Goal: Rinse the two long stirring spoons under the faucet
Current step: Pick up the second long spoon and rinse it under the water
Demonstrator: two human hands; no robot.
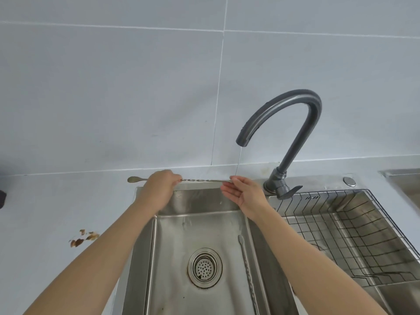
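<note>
Pale grey wall tiles [113, 87] fill the upper half of the frame, above a light countertop [56, 201] that carries a few brown stains [84, 237] at the lower left. A stainless steel sink [172, 258] sits in the lower centre, with a round drain strainer [204, 267] in its floor. To the right of centre stands a dark gooseneck faucet [295, 105]; a thin stream of water [238, 160] falls from its spout.

Both arms reach up from the bottom edge toward the back rim of the sink. The left hand [159, 188] is clenched around one stirring spoon [200, 180], which lies level across the middle of the frame. Its small bowl pokes out past the left side of that hand, and its twisted shaft spans the gap between the two hands. The right hand [246, 195] pinches the spoon's other end between thumb and forefinger, the remaining fingers loosely spread below. The stream comes down right at those pinching fingertips.

The second stirring spoon [247, 269] lies inside the basin, along its right wall, running from mid-height down to the bottom edge. A wire basket [341, 223] fills the neighbouring basin at the right.
</note>
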